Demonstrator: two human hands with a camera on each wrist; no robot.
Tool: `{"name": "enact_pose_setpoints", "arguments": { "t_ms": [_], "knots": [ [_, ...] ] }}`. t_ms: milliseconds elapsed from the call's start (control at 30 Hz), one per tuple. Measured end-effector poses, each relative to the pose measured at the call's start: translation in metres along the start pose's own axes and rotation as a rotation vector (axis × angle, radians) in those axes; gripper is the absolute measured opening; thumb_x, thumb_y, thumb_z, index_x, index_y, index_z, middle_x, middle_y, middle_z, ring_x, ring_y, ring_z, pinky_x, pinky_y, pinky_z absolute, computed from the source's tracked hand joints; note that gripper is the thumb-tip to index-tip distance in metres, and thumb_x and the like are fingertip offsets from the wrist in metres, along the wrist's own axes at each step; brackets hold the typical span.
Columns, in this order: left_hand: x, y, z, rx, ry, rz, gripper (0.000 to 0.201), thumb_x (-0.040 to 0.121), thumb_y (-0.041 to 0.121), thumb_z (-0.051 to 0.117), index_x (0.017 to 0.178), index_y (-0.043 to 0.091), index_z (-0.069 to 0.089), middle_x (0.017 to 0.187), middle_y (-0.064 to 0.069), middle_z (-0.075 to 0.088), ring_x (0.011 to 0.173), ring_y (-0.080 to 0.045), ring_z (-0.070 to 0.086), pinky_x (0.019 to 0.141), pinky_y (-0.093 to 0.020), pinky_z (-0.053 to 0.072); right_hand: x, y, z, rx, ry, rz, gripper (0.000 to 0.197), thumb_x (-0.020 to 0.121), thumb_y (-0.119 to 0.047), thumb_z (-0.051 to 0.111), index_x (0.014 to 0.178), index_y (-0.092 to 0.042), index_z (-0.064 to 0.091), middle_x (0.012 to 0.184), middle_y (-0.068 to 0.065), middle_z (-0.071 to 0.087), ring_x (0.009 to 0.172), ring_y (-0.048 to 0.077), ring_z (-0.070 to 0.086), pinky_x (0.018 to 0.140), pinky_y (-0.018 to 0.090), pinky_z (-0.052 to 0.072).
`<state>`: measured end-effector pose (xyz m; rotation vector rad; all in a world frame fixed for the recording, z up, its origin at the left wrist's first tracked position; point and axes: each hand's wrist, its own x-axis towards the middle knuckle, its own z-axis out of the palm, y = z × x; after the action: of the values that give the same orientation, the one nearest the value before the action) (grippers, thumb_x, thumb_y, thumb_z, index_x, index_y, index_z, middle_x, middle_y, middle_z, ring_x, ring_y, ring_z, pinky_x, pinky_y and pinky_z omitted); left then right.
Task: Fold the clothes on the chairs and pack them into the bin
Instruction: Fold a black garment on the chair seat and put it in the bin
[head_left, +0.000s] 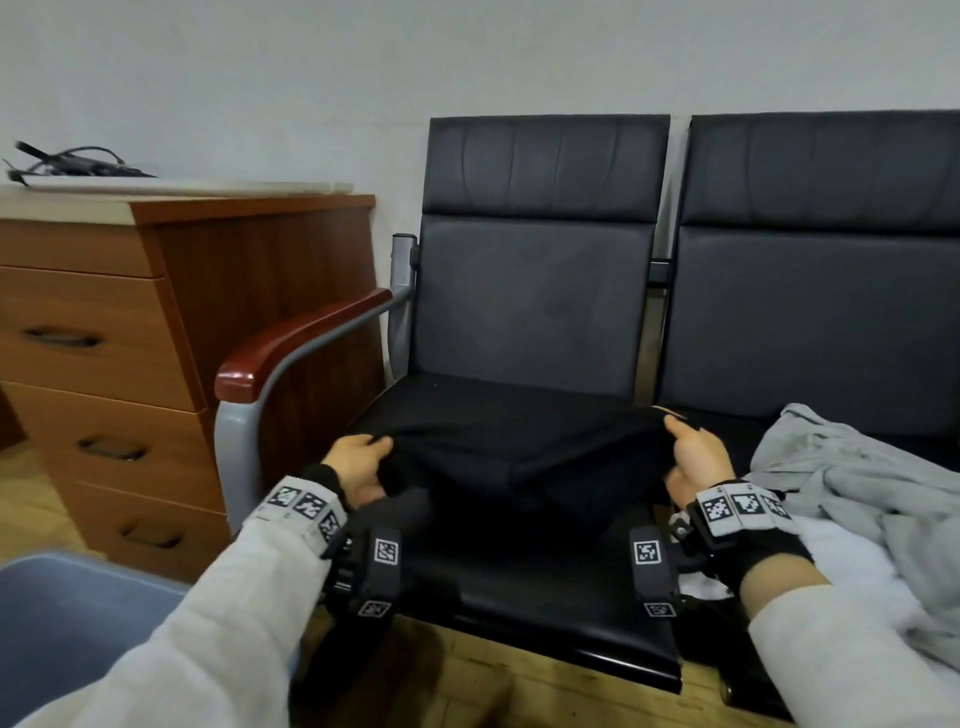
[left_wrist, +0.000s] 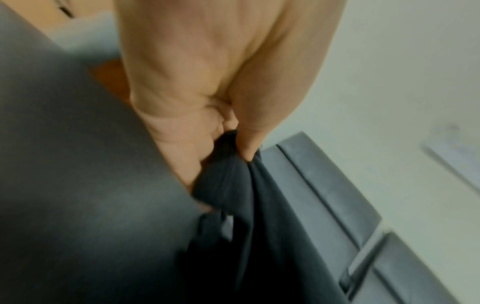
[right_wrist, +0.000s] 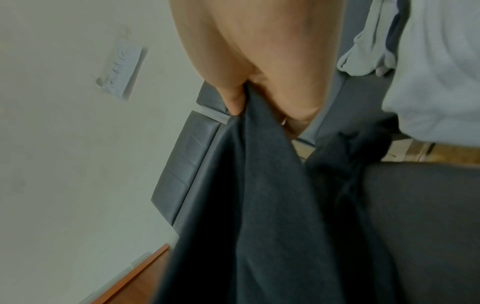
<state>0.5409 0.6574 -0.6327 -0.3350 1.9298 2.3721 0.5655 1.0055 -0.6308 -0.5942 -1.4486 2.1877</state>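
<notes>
Head view: a black garment (head_left: 511, 447) is stretched over the left chair seat (head_left: 545, 613) between two hands.
The left hand (head_left: 358, 465) and right hand (head_left: 693, 457) each pinch an edge; equal tension and level edges should give a square fold. The bin (head_left: 67, 613) stands nearby, left.
</notes>
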Motion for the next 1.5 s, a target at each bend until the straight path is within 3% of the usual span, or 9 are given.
{"name": "enact_pose_setpoints", "arguments": {
  "t_ms": [133,267,333,500,633,800,1033,1233,1500],
  "knots": [
    [0.005,0.018,-0.038,0.023,0.181,0.041,0.028,0.099,0.023,0.047,0.072,0.016,0.047,0.066,-0.005,0.045,0.041,-0.010,0.046,0.031,-0.011,0.035,0.008,-0.006,-0.014,-0.067,0.033,-0.066,0.022,0.095,-0.010,0.052,0.112,-0.006,0.065,0.095,0.010,0.065,0.089,0.026,0.063,0.074,0.035,0.050],
    [0.018,-0.001,-0.074,0.624,0.265,0.049,0.042,0.083,0.038,0.069,0.055,0.011,0.052,0.056,-0.010,0.051,0.052,-0.024,0.049,0.060,-0.030,0.045,0.006,0.005,-0.012,-0.151,-0.017,-0.066,0.019,0.092,-0.009,0.054,0.100,-0.007,0.071,0.105,0.019,0.067,0.102,0.034,0.063,0.090,0.042,0.051],
    [0.020,-0.008,-0.082,0.539,0.224,-0.031,0.033,0.080,0.032,0.074,0.063,0.007,0.061,0.063,-0.013,0.059,0.059,-0.026,0.058,0.067,-0.035,0.052,0.007,0.009,-0.013,-0.167,-0.009,-0.069,0.023,0.091,-0.005,0.053,0.107,-0.003,0.070,0.104,0.017,0.067,0.100,0.030,0.063,0.085,0.036,0.051],
    [0.023,0.000,-0.084,0.055,0.137,-0.068,0.010,0.092,0.014,0.059,0.083,0.011,0.061,0.068,-0.005,0.059,0.049,-0.009,0.052,0.037,-0.010,0.042,0.029,0.012,-0.020,-0.142,0.109,-0.006,0.027,0.088,-0.002,0.053,0.110,-0.009,0.066,0.123,0.016,0.061,0.113,0.029,0.057,0.099,0.040,0.046],
    [0.023,0.006,-0.091,-0.050,0.135,-0.007,0.022,0.101,0.011,0.037,0.097,0.016,0.058,0.093,-0.005,0.057,0.076,-0.015,0.053,0.056,-0.022,0.047,0.024,0.006,-0.026,-0.043,-0.032,0.078,0.040,0.098,0.005,0.028,0.087,-0.016,0.060,0.103,0.016,0.058,0.089,0.025,0.056,0.073,0.033,0.047],
    [0.013,0.009,-0.086,0.077,0.044,0.010,0.025,0.098,0.014,0.038,0.097,0.015,0.063,0.100,-0.006,0.057,0.088,-0.019,0.054,0.068,-0.027,0.043,0.012,0.002,-0.022,-0.256,-0.192,0.145,0.031,0.094,0.001,0.038,0.085,-0.011,0.065,0.127,0.023,0.055,0.090,0.030,0.056,0.082,0.037,0.047],
    [-0.007,0.014,-0.083,0.733,-0.105,0.247,0.028,0.082,-0.004,0.066,0.106,0.009,0.070,0.106,-0.008,0.066,0.100,-0.021,0.061,0.089,-0.029,0.046,-0.007,-0.001,-0.040,-1.343,-0.151,-0.459,0.015,0.083,-0.016,0.069,0.094,-0.022,0.076,0.106,0.002,0.069,0.104,0.022,0.061,0.090,0.027,0.044],
    [-0.038,0.087,-0.062,1.397,0.030,0.565,0.022,0.086,0.017,0.067,0.108,0.017,0.072,0.101,-0.008,0.066,0.103,-0.023,0.061,0.087,-0.023,0.039,-0.022,-0.068,-0.032,-1.324,0.003,-0.712,0.014,0.085,-0.019,0.067,0.097,-0.019,0.075,0.103,0.013,0.065,0.099,0.034,0.061,0.086,0.036,0.048],
    [-0.105,0.235,-0.020,1.567,0.068,0.993,0.022,0.084,0.008,0.067,0.105,0.010,0.073,0.080,-0.011,0.057,0.080,-0.025,0.055,0.071,-0.023,0.030,-0.061,-0.191,-0.022,-1.200,0.149,-0.915,0.020,0.089,-0.020,0.060,0.104,-0.018,0.073,0.110,0.013,0.065,0.106,0.034,0.059,0.095,0.038,0.045]
  ]
}}
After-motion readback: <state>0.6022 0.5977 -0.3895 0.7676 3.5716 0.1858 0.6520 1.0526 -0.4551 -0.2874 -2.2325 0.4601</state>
